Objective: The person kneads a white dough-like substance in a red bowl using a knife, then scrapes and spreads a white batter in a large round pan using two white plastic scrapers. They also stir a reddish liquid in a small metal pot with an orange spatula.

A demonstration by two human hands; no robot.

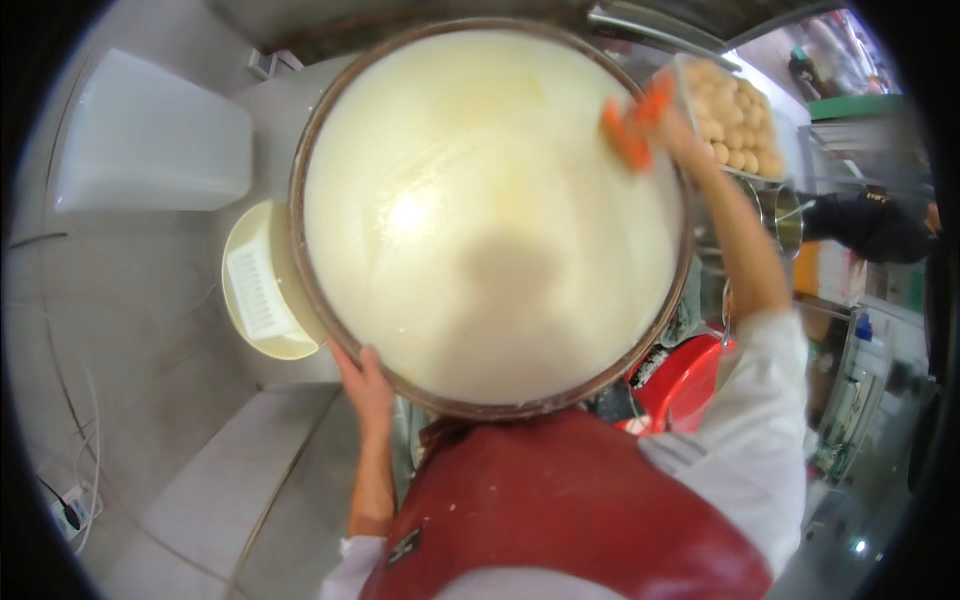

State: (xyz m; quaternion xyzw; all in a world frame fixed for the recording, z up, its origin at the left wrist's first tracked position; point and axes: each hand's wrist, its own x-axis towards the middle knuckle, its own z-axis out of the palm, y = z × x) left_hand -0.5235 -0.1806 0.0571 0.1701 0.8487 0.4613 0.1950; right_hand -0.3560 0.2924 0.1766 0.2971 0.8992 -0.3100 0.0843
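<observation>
Before me is a large round pan or board (480, 187) with a brown rim, its broad surface pale cream and glossy. Whether that surface is a liquid, a coating or bare material, I cannot tell. At the near left, my left hand (367, 386) grips the rim with the thumb up over the edge. Toward the far right, my right hand (679, 135) holds an orange tool (630, 135) over or on the cream surface. Blur hides the tool's exact shape and whether it touches. My shadow falls across the near half.
A cream tub (300, 330) with a white grooved insert stands left, near a translucent white bin (157, 142). Eggs fill a clear container (739, 120) at far right. Metal pots (787, 221), a red basin (686, 375) and another person's dark sleeve (862, 225) are on the right.
</observation>
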